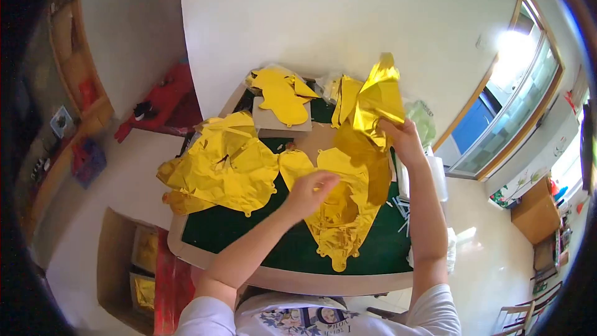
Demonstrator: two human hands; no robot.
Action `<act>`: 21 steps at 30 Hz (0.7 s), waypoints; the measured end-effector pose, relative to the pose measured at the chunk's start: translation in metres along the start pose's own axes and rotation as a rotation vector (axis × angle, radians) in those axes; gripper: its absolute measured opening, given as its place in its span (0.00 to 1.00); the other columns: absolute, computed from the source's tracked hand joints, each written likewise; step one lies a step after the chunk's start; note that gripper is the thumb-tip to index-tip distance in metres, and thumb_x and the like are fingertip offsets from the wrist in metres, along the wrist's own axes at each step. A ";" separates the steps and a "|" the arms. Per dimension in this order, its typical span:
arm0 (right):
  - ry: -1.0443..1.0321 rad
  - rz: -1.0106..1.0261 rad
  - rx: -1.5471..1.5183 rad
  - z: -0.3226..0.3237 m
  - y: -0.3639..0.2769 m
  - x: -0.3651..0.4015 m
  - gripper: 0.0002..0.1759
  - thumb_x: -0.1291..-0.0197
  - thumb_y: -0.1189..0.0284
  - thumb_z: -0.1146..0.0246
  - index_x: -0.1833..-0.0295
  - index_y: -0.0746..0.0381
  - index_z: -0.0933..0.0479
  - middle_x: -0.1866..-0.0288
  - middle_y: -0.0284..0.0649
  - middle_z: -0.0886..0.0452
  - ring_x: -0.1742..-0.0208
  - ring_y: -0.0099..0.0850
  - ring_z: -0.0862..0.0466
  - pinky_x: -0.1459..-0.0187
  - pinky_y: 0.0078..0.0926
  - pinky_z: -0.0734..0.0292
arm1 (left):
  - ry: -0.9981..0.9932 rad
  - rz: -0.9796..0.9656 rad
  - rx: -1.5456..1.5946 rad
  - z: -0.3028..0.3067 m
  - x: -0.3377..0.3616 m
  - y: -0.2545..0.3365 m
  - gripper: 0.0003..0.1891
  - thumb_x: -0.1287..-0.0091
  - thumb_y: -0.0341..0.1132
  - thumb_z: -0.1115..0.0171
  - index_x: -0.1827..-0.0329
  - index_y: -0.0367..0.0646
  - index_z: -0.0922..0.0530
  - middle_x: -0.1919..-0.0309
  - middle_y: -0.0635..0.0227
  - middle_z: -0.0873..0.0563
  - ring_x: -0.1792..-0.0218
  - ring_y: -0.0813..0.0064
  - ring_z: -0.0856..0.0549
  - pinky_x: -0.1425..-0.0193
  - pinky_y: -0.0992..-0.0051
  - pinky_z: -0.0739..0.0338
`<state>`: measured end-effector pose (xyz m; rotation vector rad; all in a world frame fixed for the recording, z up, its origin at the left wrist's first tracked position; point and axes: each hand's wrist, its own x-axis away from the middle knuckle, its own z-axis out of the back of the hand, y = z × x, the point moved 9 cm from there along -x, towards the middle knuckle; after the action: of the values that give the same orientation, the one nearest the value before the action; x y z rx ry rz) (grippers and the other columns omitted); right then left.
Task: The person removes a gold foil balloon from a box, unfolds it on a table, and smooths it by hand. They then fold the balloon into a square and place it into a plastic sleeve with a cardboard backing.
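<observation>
My right hand (401, 140) is closed on a crinkled gold foil sheet (379, 96), raised above the right part of the green-topped table (211, 236). Over the middle of the table is my left hand (312, 191), its fingers bent above another gold foil piece (339, 230) that lies flat with small tabs at its lower end. Whether the left fingers grip the foil cannot be made out. A heap of gold foil (227, 165) lies at the left side. Farther back, a flat gold foil shape (283, 96) rests on a pale packet.
Thin white sticks (403, 211) and clear plastic bags (435, 177) lie at the table's right edge. A cardboard box (116, 261) with gold packets stands on the floor at lower left, beside red material (174, 286). The wall rises behind the table.
</observation>
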<state>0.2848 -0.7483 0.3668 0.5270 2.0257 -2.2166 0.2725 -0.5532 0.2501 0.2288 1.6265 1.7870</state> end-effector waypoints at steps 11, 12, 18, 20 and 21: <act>-0.694 0.099 0.857 -0.049 0.115 0.114 0.33 0.60 0.91 0.44 0.52 0.47 0.13 0.32 0.39 0.28 0.27 0.42 0.35 0.28 0.45 0.45 | 0.115 0.642 0.897 -0.021 -0.029 -0.184 0.26 0.29 0.42 0.44 0.34 0.36 0.36 0.53 0.57 0.16 0.55 0.65 0.14 0.51 0.65 0.19; -0.663 0.126 0.710 -0.043 0.130 0.123 0.39 0.67 0.93 0.47 0.53 0.44 0.13 0.30 0.39 0.29 0.26 0.44 0.37 0.27 0.50 0.49 | 0.135 0.625 0.768 -0.022 -0.027 -0.187 0.25 0.30 0.38 0.42 0.34 0.36 0.36 0.54 0.58 0.16 0.57 0.65 0.14 0.52 0.66 0.18; -0.483 0.091 0.668 -0.013 0.184 0.152 0.30 0.62 0.88 0.42 0.58 0.45 0.12 0.29 0.41 0.31 0.26 0.48 0.40 0.27 0.47 0.46 | 0.225 0.385 -0.344 -0.009 -0.023 -0.161 0.23 0.36 0.29 0.39 0.37 0.40 0.31 0.51 0.55 0.17 0.58 0.59 0.15 0.51 0.66 0.20; -0.471 0.073 0.628 -0.009 0.190 0.154 0.30 0.62 0.90 0.43 0.59 0.46 0.12 0.30 0.41 0.31 0.26 0.48 0.39 0.28 0.46 0.45 | 0.191 0.048 -0.578 -0.026 -0.022 -0.124 0.21 0.37 0.29 0.40 0.40 0.42 0.28 0.49 0.55 0.18 0.50 0.56 0.18 0.44 0.66 0.23; -0.466 0.063 0.608 -0.009 0.191 0.153 0.30 0.61 0.90 0.44 0.60 0.46 0.12 0.30 0.41 0.31 0.26 0.48 0.39 0.28 0.45 0.44 | 0.171 -0.123 -0.687 -0.039 -0.018 -0.108 0.20 0.38 0.29 0.40 0.41 0.43 0.26 0.48 0.55 0.18 0.46 0.54 0.20 0.41 0.66 0.25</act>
<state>0.1997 -0.7369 0.1368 0.0827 1.0940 -2.5870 0.3042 -0.5986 0.1481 -0.3376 1.0131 2.1883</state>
